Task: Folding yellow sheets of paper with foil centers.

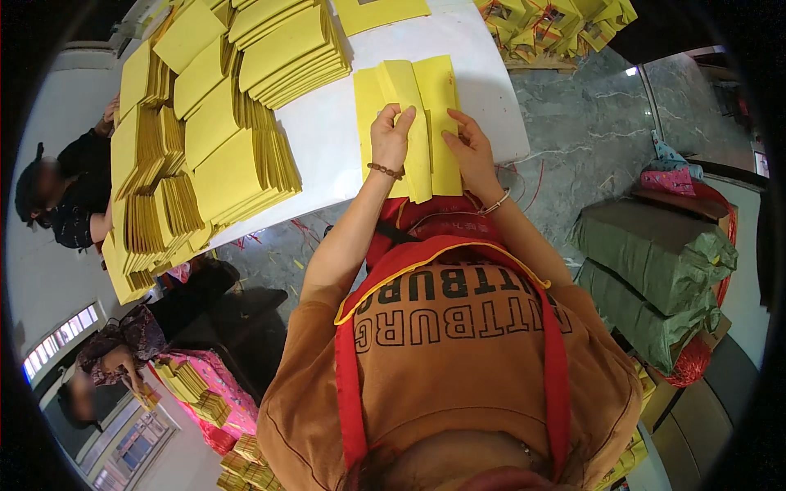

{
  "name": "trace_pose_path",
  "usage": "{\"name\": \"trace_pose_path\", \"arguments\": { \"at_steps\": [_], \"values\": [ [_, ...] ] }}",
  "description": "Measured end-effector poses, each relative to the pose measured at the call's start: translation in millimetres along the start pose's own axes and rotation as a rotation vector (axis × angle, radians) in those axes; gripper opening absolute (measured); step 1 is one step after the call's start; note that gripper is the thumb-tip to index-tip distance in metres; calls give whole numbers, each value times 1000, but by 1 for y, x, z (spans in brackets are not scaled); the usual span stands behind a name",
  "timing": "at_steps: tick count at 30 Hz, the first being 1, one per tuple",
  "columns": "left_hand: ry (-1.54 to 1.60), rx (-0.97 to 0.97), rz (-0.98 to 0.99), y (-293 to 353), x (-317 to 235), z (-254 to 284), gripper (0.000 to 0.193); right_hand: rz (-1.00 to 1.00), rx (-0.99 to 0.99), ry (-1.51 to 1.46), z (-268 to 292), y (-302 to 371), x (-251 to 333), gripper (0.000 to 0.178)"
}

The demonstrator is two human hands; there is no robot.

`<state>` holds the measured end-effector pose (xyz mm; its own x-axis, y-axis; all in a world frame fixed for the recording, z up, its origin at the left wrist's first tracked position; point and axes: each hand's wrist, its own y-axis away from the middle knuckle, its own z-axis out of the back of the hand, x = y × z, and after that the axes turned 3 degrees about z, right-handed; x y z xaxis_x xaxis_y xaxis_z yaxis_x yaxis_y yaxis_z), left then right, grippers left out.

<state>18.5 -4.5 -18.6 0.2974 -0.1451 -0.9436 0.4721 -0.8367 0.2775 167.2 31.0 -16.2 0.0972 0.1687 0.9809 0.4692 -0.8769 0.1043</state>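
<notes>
A small stack of yellow paper sheets (426, 90) lies on the white table (327, 131) right in front of me. My left hand (390, 135) pinches the folded edge of the top sheet near its middle. My right hand (468, 147) presses flat on the right part of the same stack, fingers spread. Both wrists wear bead bracelets. I wear a brown shirt under a red apron.
Tall fanned piles of yellow sheets (205, 123) cover the table's left half. A person in black (70, 196) sits at far left, another (115, 360) lower left beside more piles. Green wrapped bundles (655, 270) stand on the grey floor at right.
</notes>
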Motion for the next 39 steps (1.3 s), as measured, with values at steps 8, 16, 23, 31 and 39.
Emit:
{"name": "trace_pose_path", "arguments": {
  "at_steps": [8, 16, 23, 31, 39],
  "values": [
    [149, -27, -225, -5, 7, -1, 46, -35, -66, 12, -4, -3, 12, 51],
    [-59, 4, -68, 1, -1, 3, 22, 31, -22, 339, -5, -6, 18, 42],
    [88, 8, -19, 0, -4, -4, 24, 262, -3, 352, -11, -8, 8, 37],
    [-12, 15, -53, -2, -5, -5, 23, 195, 157, 492, -4, -4, 19, 39],
    [37, 43, -28, -4, -9, 17, 63, 540, -96, 807, 7, -7, 16, 32]
  ]
}}
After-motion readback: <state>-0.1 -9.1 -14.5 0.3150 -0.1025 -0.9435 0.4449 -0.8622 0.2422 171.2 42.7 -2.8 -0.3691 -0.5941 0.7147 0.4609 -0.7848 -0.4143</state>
